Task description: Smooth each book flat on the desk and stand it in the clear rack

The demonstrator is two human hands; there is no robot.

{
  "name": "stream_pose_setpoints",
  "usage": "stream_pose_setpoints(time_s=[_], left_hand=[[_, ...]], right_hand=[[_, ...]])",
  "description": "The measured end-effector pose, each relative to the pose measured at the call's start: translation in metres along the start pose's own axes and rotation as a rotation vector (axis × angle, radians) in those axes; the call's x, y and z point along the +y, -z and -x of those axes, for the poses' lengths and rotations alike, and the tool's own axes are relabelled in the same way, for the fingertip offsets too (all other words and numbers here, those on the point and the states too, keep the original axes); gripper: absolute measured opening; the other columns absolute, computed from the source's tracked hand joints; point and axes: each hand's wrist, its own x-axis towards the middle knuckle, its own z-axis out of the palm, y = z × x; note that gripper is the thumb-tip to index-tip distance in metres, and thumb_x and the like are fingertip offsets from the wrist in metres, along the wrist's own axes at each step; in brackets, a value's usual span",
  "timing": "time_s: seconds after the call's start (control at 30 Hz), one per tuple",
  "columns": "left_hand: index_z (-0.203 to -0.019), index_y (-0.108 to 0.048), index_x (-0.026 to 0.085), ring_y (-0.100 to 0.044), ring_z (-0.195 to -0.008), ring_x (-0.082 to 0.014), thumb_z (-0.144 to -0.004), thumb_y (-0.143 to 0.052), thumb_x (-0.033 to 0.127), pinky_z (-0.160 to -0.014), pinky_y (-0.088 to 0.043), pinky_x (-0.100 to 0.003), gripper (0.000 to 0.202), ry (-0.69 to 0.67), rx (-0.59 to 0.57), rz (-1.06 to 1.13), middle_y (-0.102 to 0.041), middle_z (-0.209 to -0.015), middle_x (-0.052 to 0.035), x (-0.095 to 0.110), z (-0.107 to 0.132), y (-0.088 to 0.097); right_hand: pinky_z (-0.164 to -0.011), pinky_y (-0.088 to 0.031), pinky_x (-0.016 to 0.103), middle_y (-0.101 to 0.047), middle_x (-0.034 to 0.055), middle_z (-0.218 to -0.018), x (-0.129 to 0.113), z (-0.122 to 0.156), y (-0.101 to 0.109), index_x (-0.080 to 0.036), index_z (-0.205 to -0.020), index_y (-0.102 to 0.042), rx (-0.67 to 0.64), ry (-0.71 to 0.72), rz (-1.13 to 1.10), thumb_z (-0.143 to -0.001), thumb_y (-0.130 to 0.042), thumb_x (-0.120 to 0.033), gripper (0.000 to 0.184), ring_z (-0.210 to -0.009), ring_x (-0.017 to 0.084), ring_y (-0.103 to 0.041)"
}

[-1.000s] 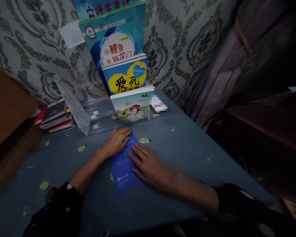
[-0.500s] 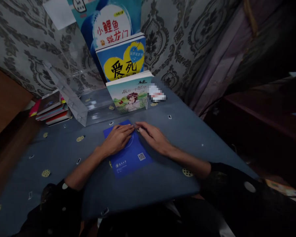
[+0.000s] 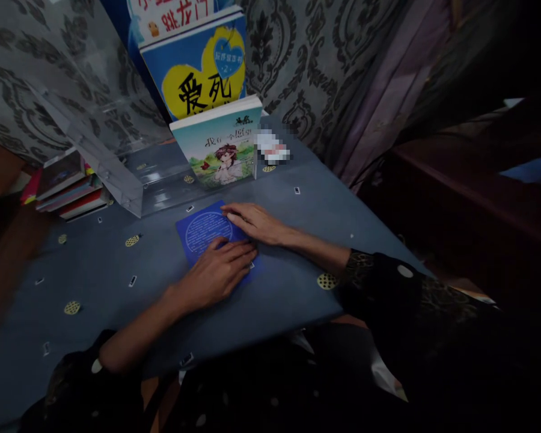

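Observation:
A blue booklet (image 3: 206, 230) lies on the cloth-covered table (image 3: 288, 300), with white print inside a ring on its face. My left hand (image 3: 219, 269) lies flat across its lower part, fingers stretched towards the right edge and covering most of the print there. At the upper right edge rests my right hand (image 3: 256, 222), its fingers extended over the booklet and the thumb beneath the index finger. Neither hand has the booklet lifted.
Behind the booklet, several picture books (image 3: 216, 144) stand upright in a clear acrylic rack (image 3: 112, 180). More books (image 3: 70, 186) lie stacked at the left. A blurred white packet (image 3: 272, 147) sits right of the rack, near the patterned wall (image 3: 315, 54).
My left hand has slid down the booklet towards its lower right, uncovering the ringed text. The right hand stays near the upper right edge. The view has shifted slightly.

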Motion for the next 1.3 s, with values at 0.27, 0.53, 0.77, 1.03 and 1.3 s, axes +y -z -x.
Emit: stream_pose_setpoints(time_s=[0.27,0.53,0.77,1.03,1.3], left_hand=[[-0.144,-0.049,0.02,-0.049,-0.139,-0.0234,-0.106,-0.035,0.029,-0.115,-0.034,-0.051,0.041,-0.063,-0.022,0.023,-0.055,-0.148,-0.0099,0.023,0.021,-0.007],[-0.141,-0.053,0.018,-0.053,-0.135,-0.0266,-0.106,-0.035,0.04,-0.113,-0.035,-0.053,0.045,0.228,0.096,-0.113,-0.057,-0.145,-0.0128,-0.047,0.052,0.007],[-0.144,-0.052,0.022,-0.052,-0.136,-0.0276,-0.105,-0.037,0.041,-0.112,-0.038,-0.053,0.045,0.366,0.159,-0.113,-0.055,-0.147,-0.0113,-0.05,0.09,0.011],[-0.143,-0.052,0.023,-0.058,-0.128,-0.0265,-0.102,-0.046,0.027,-0.109,-0.045,-0.049,0.042,0.211,0.158,-0.018,-0.061,-0.139,-0.0122,0.039,0.12,-0.01],[-0.137,-0.056,0.025,-0.052,-0.134,-0.0282,-0.1,-0.05,0.038,-0.109,-0.048,-0.049,0.04,0.551,0.387,0.244,-0.05,-0.149,-0.0117,0.016,0.101,-0.001]], right_hand=[[-0.111,-0.04,0.051,-0.065,0.0122,-0.134,0.0,0.005,-0.004,-0.017,-0.136,-0.056,-0.022,0.05,0.112,-0.101,-0.044,-0.033,0.04,-0.126,0.026,-0.057],[-0.113,-0.038,0.053,-0.063,0.0124,-0.137,0.002,0.007,-0.004,-0.018,-0.139,-0.055,-0.05,0.062,0.142,-0.102,-0.04,-0.034,0.043,-0.129,0.027,-0.055],[-0.113,-0.037,0.055,-0.063,0.0103,-0.138,0.005,0.006,-0.005,-0.021,-0.14,-0.054,-0.059,0.072,0.168,-0.101,-0.043,-0.033,0.042,-0.129,0.027,-0.055],[-0.113,-0.036,0.055,-0.062,0.0131,-0.139,0.006,0.011,-0.01,-0.017,-0.137,-0.055,-0.059,0.116,0.246,-0.098,-0.049,-0.027,0.041,-0.132,0.029,-0.053],[-0.097,-0.052,0.052,-0.066,0.0146,-0.125,-0.013,0.024,-0.012,-0.019,-0.126,-0.063,0.014,0.116,0.363,-0.096,-0.053,-0.026,0.032,-0.115,0.031,-0.059]])
